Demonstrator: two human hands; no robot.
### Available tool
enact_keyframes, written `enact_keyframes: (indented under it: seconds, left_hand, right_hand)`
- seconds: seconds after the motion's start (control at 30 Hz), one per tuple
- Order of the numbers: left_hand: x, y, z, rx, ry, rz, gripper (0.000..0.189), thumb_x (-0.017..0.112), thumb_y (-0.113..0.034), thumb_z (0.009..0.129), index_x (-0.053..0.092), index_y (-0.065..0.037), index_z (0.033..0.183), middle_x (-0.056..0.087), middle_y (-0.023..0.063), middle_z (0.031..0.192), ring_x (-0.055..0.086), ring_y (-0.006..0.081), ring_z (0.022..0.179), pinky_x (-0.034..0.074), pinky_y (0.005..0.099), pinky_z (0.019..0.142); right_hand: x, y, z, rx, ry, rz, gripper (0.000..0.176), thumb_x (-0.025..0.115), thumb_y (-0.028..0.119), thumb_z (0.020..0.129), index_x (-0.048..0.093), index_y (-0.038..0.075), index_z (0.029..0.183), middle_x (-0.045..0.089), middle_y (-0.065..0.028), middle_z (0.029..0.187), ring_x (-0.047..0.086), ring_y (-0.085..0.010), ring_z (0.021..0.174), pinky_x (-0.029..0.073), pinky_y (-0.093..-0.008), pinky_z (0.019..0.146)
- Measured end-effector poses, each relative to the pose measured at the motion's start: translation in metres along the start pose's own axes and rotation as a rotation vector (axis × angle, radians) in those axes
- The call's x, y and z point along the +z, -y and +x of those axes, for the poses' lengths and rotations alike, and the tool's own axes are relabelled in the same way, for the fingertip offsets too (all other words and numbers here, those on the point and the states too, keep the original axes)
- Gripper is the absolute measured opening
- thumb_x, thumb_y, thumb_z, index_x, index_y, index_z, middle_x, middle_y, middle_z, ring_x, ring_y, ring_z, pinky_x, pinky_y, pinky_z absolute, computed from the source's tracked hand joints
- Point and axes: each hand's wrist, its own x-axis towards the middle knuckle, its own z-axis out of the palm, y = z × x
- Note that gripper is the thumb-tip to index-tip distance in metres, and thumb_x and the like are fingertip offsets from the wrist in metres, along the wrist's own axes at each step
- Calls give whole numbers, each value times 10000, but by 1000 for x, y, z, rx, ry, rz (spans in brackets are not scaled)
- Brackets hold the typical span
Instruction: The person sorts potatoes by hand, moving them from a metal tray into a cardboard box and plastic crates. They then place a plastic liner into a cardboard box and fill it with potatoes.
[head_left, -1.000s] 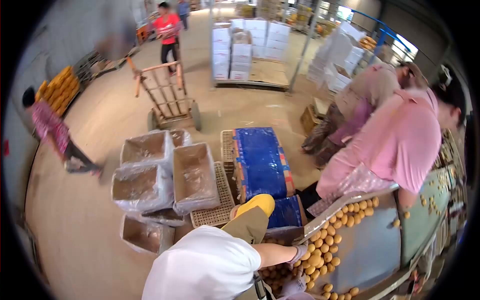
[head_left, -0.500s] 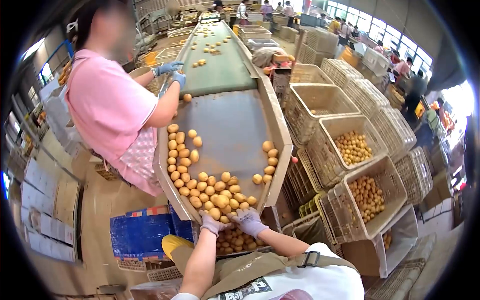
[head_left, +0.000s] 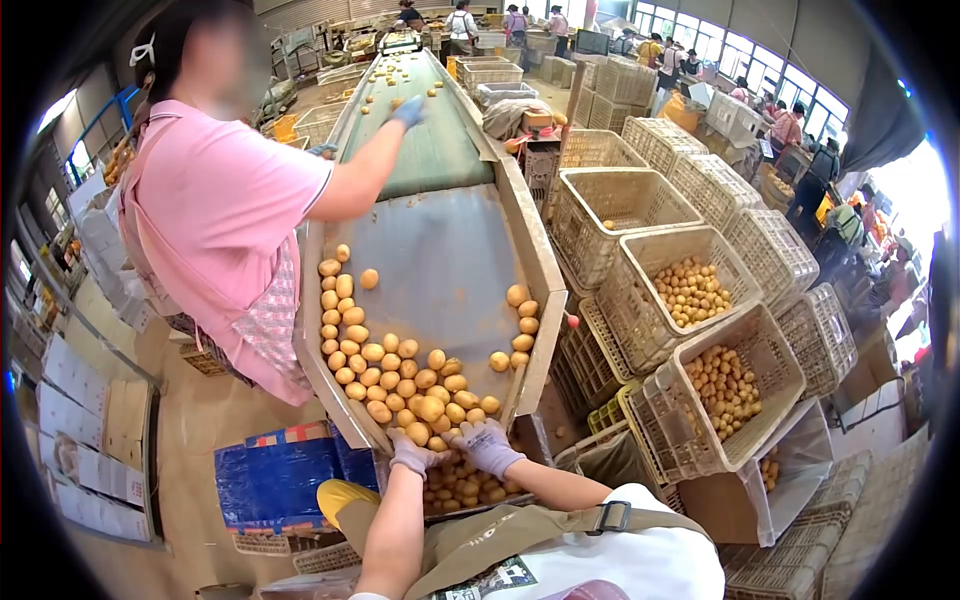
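Many golden-brown oval fruits, like potatoes or kiwifruit, lie heaped in the narrowing end of a metal chute. My left hand, in a pale lilac glove, is at the left of the chute's mouth, against the lowest fruits. Facing it from the right, my right hand, in a matching glove, touches the fruits with its fingers extended. Both hands look open, cupped about the outlet, though some fingertips are hidden. Below my hands, more fruits fill a container whose rim is mostly covered by my arms.
A co-worker in pink stands left of the green conveyor belt, one gloved hand over it. Plastic crates, several holding fruits, line the right side. A blue-wrapped box sits at lower left.
The view has shifted slightly. The co-worker's arm has swung out across the belt. The fruits in the chute have shifted a little; my hands remain at its mouth.
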Motion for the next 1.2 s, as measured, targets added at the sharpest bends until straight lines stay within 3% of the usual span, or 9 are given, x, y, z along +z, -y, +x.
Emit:
enact_keyframes:
  seconds: [0.33,0.43,0.63,0.67,0.77,0.83,0.87,0.97,1.2]
  left_hand:
    - [-3,-4,10,6,73,77,948,198,-827,895,289,-163,1565,277,158,1607,319,461,1419,267,709,1100]
    - [0,-4,9,-4,26,75,949,176,-832,893,292,-171,1564,281,156,1606,317,462,1421,269,718,1089]
    - [-1,-6,16,-74,55,-20,1034,194,-901,833,299,-181,1567,289,160,1609,331,475,1416,246,735,1089]
    - [-25,-12,63,-37,290,16,983,295,-897,821,276,-254,1565,291,110,1612,295,455,1437,215,747,1092]
    - [-36,-7,114,3,559,24,956,209,-888,844,239,-278,1580,280,69,1626,258,450,1461,179,783,1073]
    - [-29,-1,106,53,476,47,909,223,-849,877,181,-290,1592,261,83,1624,260,446,1454,212,782,1051]
    - [-4,4,31,74,109,11,997,195,-915,822,279,-264,1573,303,100,1617,332,396,1434,279,751,1043]
    - [8,4,39,7,151,-343,1035,249,-921,804,233,-242,1585,273,118,1624,295,394,1449,250,714,1079]
    - [6,16,47,-59,194,-584,1159,375,-936,763,124,-191,1615,204,161,1642,209,390,1485,183,628,1162]
  right_hand:
    - [0,-1,-1,-15,-18,-3,292,547,254,950,603,306,1232,667,-43,1021,671,-265,940,511,-426,806]
    - [1,-3,-1,-26,-43,14,390,672,248,846,593,288,1226,645,-45,1009,667,-257,920,527,-441,781]
    - [9,-5,-1,-55,-104,15,356,640,278,867,610,292,1221,660,-41,971,672,-250,897,520,-440,726]
    - [7,-3,0,-46,-63,-33,355,625,287,870,621,293,1226,668,-44,952,674,-246,885,512,-444,702]
    - [21,-6,3,-127,-217,-42,348,653,244,815,671,286,1160,666,-40,875,669,-266,794,507,-460,673]
    - [19,-4,2,-141,-232,-70,347,676,244,795,682,267,1141,671,-50,900,666,-278,812,509,-464,661]
    - [22,-7,4,-147,-220,-66,357,692,294,804,680,273,1160,679,-57,919,667,-297,821,511,-470,686]
    - [6,-1,0,-94,-72,-79,459,703,312,815,641,263,1268,644,-77,1043,636,-287,953,479,-445,811]
    - [11,-2,5,-87,-47,-97,497,694,291,821,619,268,1311,638,-91,1151,631,-290,1022,488,-457,820]
